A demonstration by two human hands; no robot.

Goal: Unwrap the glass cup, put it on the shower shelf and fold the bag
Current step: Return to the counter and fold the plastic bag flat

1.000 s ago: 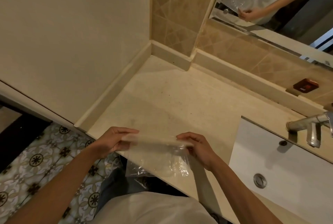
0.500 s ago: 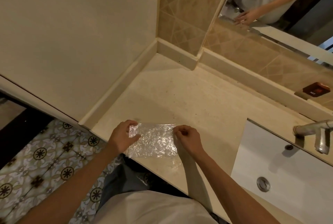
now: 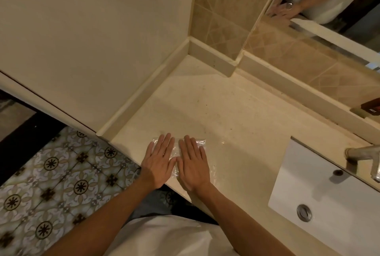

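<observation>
Left hand [image 3: 158,160] and right hand [image 3: 192,163] flat, palms down, fingers spread, side by side, thumbs almost touching. Pressed on clear bag [image 3: 200,142] lying at front edge of counter [image 3: 236,124]. Sink [image 3: 329,200] to the right, patterned floor [image 3: 51,183] to the left.

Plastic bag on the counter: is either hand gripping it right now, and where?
Neither grips it. The left hand and right hand lie flat, palms down, side by side on the plastic bag, pressing it onto the counter.
</observation>
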